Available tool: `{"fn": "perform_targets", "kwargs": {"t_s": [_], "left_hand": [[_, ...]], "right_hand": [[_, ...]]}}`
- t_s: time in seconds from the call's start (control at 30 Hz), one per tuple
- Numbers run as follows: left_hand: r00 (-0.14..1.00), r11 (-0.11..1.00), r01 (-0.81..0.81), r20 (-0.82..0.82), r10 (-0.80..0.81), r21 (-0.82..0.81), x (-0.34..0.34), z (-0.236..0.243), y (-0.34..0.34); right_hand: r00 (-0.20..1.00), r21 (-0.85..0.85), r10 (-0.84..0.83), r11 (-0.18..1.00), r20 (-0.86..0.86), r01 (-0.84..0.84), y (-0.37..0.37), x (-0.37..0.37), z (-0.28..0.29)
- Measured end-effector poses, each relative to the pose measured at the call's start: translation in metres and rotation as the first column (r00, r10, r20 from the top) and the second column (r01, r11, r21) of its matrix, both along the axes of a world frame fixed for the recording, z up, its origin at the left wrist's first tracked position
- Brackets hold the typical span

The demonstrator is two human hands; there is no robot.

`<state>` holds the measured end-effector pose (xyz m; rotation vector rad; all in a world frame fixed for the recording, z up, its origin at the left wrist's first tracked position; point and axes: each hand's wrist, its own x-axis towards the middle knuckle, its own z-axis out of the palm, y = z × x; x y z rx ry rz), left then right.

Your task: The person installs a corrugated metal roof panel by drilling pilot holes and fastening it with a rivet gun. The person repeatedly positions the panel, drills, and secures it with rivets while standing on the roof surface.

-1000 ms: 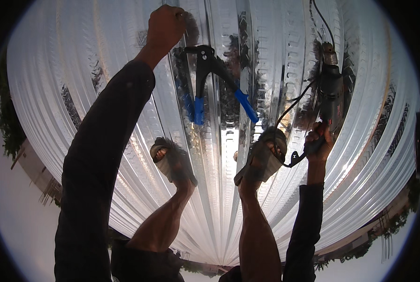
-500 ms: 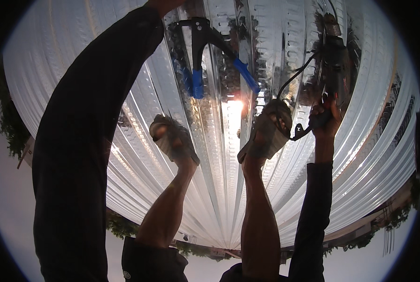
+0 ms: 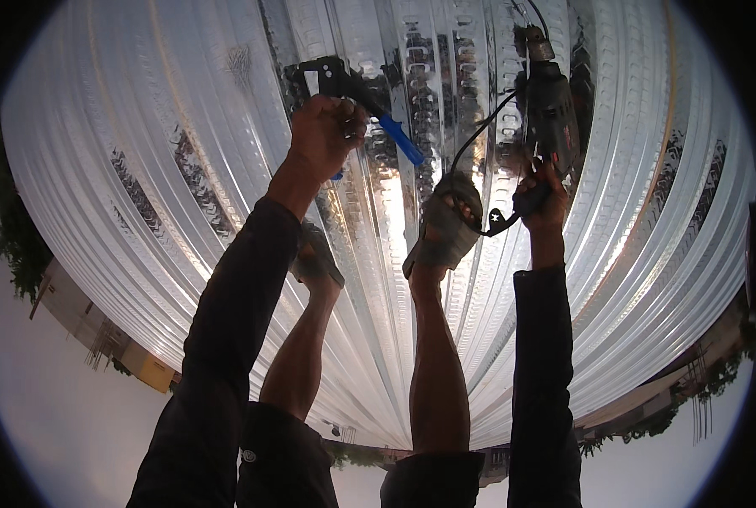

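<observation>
My left hand point(image 3: 325, 135) is curled round the near-side handle of a black hand riveter point(image 3: 331, 76) with blue grips, which is at the ribbed metal sheets. Its other blue grip point(image 3: 401, 140) sticks out to the right of my fingers, and much of the held handle is hidden by the hand. My right hand point(image 3: 547, 199) is wrapped round the handle of a dark power drill point(image 3: 554, 110) that points away from me. A black cord point(image 3: 477, 135) loops from the drill's handle past my right foot and forward along its left side.
Shiny corrugated sheets point(image 3: 251, 169) spread out all round, with sun glare between my feet. My sandalled right foot point(image 3: 450, 222) stands between the hands; my left foot point(image 3: 318, 258) is partly behind my left forearm. Trees point(image 3: 18, 224) and low buildings point(image 3: 82, 300) lie beyond the sheets' edge.
My left hand has come down from the top edge of the picture onto the riveter. The whole view has shifted a little; my right hand keeps its grip on the drill.
</observation>
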<state>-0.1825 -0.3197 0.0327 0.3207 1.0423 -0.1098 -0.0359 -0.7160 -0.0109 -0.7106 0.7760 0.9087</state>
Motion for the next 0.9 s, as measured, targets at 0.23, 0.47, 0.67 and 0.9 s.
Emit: {"fn": "perform_targets", "kwargs": {"t_s": [0.23, 0.47, 0.67, 0.9], "left_hand": [[0.409, -0.454, 0.688, -0.82, -0.401, 0.566, 0.085, -0.018, -0.012], [0.324, -0.797, 0.385, -0.877, -0.355, 0.465, 0.082, -0.048, -0.001], [0.397, -0.835, 0.326, -0.866, -0.305, 0.443, 0.053, -0.011, -0.02], [0.52, -0.066, 0.67, -0.53, -0.669, 0.74, -0.05, 0.061, -0.049]], "right_hand": [[0.998, 0.072, -0.003, 0.997, 0.063, -0.002, 0.0, -0.003, -0.006], [0.992, 0.129, -0.123, 0.984, 0.013, 0.12, -0.017, 0.012, -0.007], [0.999, 0.179, 0.02, 0.983, 0.03, -0.025, -0.02, 0.045, 0.041], [0.978, -0.118, 0.207, 0.972, 0.004, -0.205, -0.054, 0.046, 0.156]]}}
